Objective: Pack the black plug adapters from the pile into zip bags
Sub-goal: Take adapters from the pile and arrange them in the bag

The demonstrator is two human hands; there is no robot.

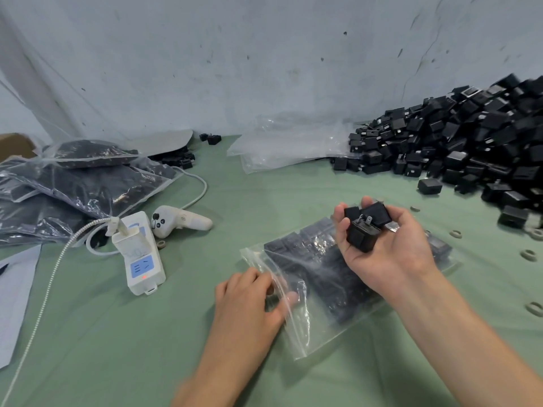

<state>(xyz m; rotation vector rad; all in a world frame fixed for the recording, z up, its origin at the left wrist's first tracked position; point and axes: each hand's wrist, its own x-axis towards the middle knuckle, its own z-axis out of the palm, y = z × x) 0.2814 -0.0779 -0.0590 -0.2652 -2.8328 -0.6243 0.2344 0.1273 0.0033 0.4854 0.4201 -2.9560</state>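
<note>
**A handful of adapters above a part-filled bag**

Head view: my right hand (388,245) is cupped palm-up around a few adapters (363,227), one with its prongs showing, just above the zip bag (308,289) lying near the front edge of the table (205,348). My left hand (249,298) pinches the bag at its mouth (how wide it gapes I can't tell through the clear plastic). The bag holds a layer of black adapters; the pile (470,148) is heaped at the far right corner, well apart. My worry is that the loose cupped grip could spill one as I tip toward the opening. A prong could also snag the thin lip and tug it from my left fingers.
</note>
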